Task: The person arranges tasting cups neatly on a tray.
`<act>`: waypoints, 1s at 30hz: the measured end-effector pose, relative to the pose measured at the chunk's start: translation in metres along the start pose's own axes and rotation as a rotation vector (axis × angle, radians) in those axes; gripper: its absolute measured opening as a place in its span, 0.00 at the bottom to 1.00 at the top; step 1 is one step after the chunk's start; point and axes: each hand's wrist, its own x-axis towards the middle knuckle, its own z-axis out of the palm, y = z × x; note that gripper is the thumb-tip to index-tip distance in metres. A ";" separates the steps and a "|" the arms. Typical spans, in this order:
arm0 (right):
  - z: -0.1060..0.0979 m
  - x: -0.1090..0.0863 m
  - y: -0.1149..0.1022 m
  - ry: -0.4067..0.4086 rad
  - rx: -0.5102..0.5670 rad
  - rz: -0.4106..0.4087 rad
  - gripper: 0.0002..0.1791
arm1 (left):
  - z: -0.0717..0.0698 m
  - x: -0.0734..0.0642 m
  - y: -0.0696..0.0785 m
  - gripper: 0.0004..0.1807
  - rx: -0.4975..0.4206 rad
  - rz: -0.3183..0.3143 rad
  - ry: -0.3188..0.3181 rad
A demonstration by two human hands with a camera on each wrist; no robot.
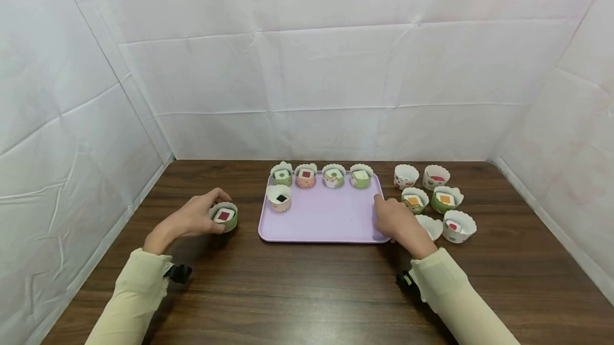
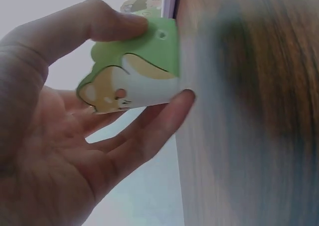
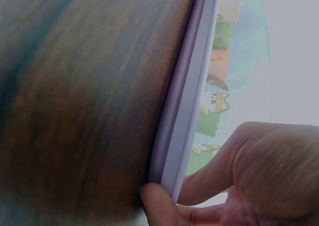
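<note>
My left hand pinches a green paper baking cup left of the tray. A white square piece with a dark red centre sits inside it. In the left wrist view the cup shows a cartoon animal, thumb on one side and fingers on the other. With my right hand I grip the right edge of a lilac tray, near its front corner. The right wrist view shows a fingertip against the tray's rim. Several filled cups stand along the tray's back edge, and a pale cup stands at its left.
Right of the tray several more paper cups stand grouped, among them a green cup with an orange-centred piece and a white cup. One white cup is partly behind my right hand. White sheeting encloses the brown wooden table.
</note>
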 end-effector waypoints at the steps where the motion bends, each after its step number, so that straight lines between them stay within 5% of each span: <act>1: 0.000 0.000 0.000 0.000 0.001 -0.001 0.17 | 0.000 0.000 0.000 0.31 -0.003 0.003 0.016; 13: 0.000 0.002 -0.001 -0.017 0.008 0.013 0.20 | 0.009 0.006 0.004 0.28 -0.017 0.003 0.200; 24: -0.001 0.002 0.000 -0.007 0.016 0.004 0.18 | 0.024 0.017 0.015 0.28 -0.041 0.001 0.303; 30: -0.002 0.001 -0.001 -0.009 0.015 0.006 0.19 | 0.027 0.027 0.027 0.30 -0.084 0.005 0.301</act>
